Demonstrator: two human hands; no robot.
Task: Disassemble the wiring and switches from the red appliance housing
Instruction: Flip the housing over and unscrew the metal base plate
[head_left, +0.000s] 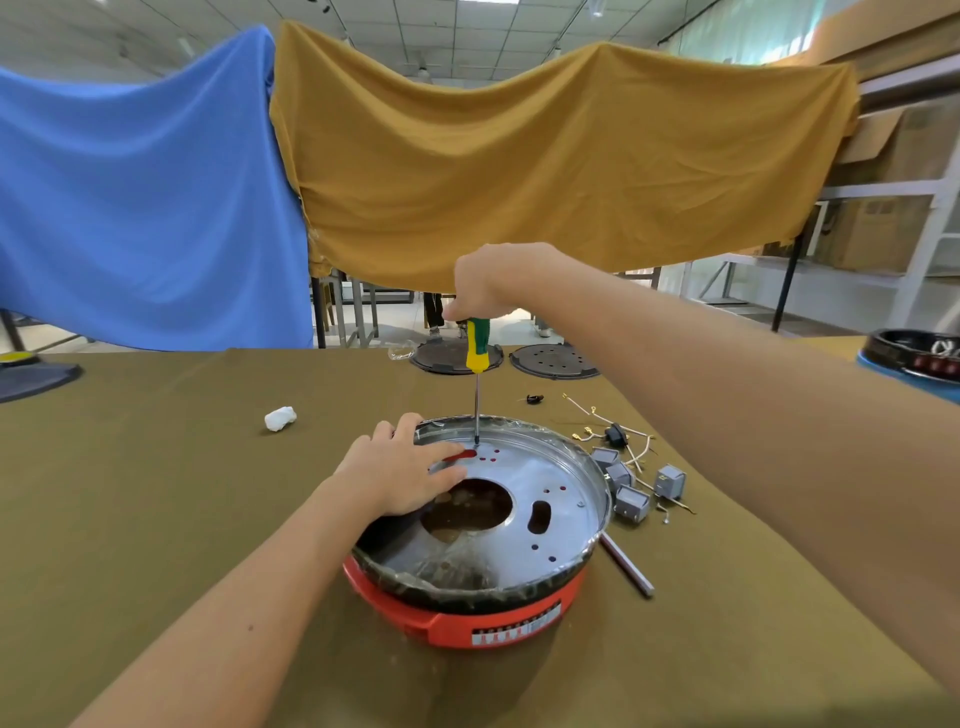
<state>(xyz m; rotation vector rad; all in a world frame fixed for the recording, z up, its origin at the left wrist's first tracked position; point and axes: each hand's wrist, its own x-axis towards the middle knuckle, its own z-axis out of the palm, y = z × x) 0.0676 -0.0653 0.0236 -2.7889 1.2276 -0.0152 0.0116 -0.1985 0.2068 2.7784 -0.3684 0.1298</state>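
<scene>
Head view: left hand (402, 475) lies flat, fingers straight, steadying the red appliance housing (467, 613) on the table (156, 493); right hand (478, 283) grips the screwdriver (477, 358) upright. Keeping it vertical and pressing down should prevent slipping.

Two bare forearms reach in from the near edge. The left hand (402, 470) lies palm down, fingers straight and spread, pointing right. The right hand (475, 286) is raised higher and farther away, wrist bent downward, fingers curled in a grip around a handle top.
</scene>
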